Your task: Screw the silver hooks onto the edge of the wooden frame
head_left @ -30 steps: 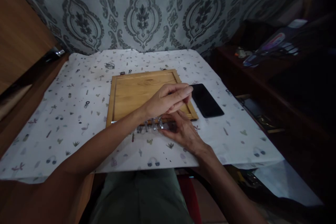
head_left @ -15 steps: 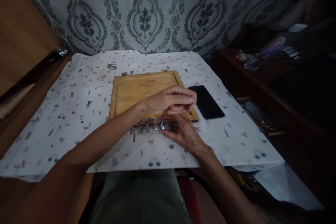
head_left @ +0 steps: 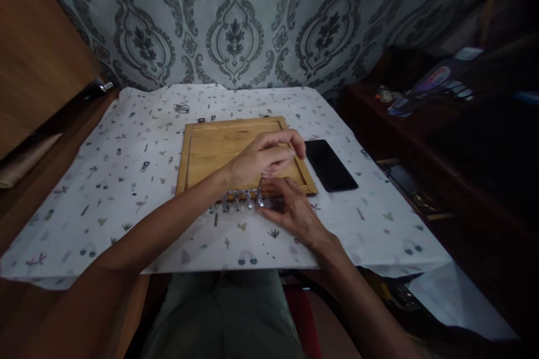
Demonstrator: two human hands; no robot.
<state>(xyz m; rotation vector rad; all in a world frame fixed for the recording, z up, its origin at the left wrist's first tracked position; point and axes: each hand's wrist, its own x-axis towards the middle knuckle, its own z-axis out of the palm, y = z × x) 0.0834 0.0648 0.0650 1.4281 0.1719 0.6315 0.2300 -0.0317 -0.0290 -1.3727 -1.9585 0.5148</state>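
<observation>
A shallow wooden tray lies on a patterned white cloth. Along its near edge sits a row of several small shiny metal pieces. My left hand hovers over the tray's near right part, fingers curled and pinched together above the rightmost metal piece; what the fingers hold is too small to make out. Just below it, my right hand rests on the cloth, its fingers pressed against the right end of the metal row.
A black phone lies face up on the cloth right of the tray. A dark shelf with cluttered items stands at the right. A wooden panel rises at the left, patterned wallpaper behind.
My left hand has gone from loosely open to a curled pinch and dropped slightly toward the metal row. My right hand has stayed at the row's right end.
</observation>
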